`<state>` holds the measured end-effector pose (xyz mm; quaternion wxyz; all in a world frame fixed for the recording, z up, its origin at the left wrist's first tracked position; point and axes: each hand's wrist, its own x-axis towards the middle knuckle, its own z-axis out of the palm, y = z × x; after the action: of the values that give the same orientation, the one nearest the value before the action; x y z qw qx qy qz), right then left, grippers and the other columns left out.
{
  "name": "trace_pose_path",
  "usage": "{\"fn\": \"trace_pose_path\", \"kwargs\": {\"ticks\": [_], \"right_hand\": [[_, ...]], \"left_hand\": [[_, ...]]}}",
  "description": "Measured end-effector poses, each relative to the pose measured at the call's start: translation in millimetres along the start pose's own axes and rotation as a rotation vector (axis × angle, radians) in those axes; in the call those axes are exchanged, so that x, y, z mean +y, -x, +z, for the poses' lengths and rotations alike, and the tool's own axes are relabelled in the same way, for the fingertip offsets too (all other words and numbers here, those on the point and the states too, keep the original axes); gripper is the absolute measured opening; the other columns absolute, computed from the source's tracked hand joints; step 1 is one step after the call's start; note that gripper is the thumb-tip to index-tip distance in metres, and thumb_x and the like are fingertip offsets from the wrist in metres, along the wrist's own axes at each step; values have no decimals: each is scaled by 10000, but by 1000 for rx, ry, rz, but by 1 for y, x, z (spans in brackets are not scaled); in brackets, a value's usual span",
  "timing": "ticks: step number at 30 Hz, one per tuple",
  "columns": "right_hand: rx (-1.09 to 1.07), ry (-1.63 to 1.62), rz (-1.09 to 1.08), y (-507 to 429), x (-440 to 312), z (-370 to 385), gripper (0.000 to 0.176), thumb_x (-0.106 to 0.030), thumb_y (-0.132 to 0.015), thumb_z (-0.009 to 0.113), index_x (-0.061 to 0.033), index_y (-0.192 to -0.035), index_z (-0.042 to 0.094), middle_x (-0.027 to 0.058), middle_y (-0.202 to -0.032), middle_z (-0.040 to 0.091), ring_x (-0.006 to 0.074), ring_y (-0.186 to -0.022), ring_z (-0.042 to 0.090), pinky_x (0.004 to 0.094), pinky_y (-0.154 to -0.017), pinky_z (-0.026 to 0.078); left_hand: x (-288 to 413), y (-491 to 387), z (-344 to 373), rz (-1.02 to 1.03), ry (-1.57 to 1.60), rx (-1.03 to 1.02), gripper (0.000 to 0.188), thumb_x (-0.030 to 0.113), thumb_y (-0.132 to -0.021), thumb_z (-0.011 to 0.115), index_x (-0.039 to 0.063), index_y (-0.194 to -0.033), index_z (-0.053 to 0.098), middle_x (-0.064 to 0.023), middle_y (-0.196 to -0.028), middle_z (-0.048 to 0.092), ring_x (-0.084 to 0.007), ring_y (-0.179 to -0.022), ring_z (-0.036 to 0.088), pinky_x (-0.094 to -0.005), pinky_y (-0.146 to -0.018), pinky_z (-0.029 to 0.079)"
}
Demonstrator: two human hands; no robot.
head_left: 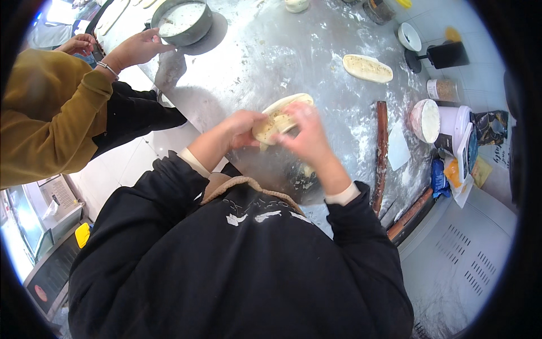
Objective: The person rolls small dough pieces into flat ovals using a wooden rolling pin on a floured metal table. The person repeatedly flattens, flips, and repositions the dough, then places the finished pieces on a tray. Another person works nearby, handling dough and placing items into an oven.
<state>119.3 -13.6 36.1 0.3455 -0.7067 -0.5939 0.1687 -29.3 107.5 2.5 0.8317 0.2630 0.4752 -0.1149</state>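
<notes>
My left hand [245, 129] grips the left end of a flat oval piece of dough [266, 126] dotted with small specks. Over its right part is my right hand [305, 131], blurred, with its fingers around a smaller curled piece of dough [284, 122]. Both hands are above the floured metal worktable [262, 63], near its front edge. Another oval flat dough [367, 68] lies farther back to the right. Some dough scraps [306, 170] sit below my right hand.
A co-worker's hand [137, 48] is by a round metal pan [182, 23] at the upper left. Rolling pins [381, 156] [410, 214], a white scraper [398, 146], a bowl of flour [425, 120], a white tub [453, 123] and a spice jar [442, 90] stand or lie at the right.
</notes>
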Motion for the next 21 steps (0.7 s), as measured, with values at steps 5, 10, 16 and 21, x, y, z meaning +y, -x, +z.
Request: {"fn": "trace_pose_path", "kwargs": {"ticks": [5, 10, 16, 21], "right_hand": [[-10, -48, -9, 28, -5, 34, 401, -180, -759, 740, 2, -1095, 618, 201, -1131, 612, 378, -1052, 585, 418, -909, 475], [0, -141, 29, 21, -3, 29, 313, -113, -833, 645, 25, -1113, 620, 213, -1089, 640, 358, -1001, 620, 402, -861, 499], [-145, -778, 629, 10, 17, 19, 267, -63, -911, 574, 25, -1157, 632, 51, -944, 695, 87, -827, 610, 246, -750, 490], [-99, -704, 543, 6, 14, 5, 254, -57, -905, 574, 11, -1140, 643, 81, -954, 702, 113, -835, 633, 256, -750, 496]], "left_hand": [[16, 13, 6, -1, -94, -13, 576, 481, -1025, 257, 19, -1192, 556, -118, -1078, 637, -216, -978, 620, -365, -791, 505], [16, 7, 0, 18, -140, -64, 574, 511, -1012, 288, 41, -1160, 583, -106, -1031, 650, -191, -930, 619, -329, -852, 455], [-3, 12, -1, 177, -306, -5, 335, 318, -992, 462, 55, -1161, 583, -62, -1056, 639, -170, -958, 592, -314, -910, 416], [-36, 14, 2, 290, -37, 241, 264, 188, -962, 527, 54, -1188, 551, -44, -1123, 599, -163, -997, 560, -315, -912, 417]]}}
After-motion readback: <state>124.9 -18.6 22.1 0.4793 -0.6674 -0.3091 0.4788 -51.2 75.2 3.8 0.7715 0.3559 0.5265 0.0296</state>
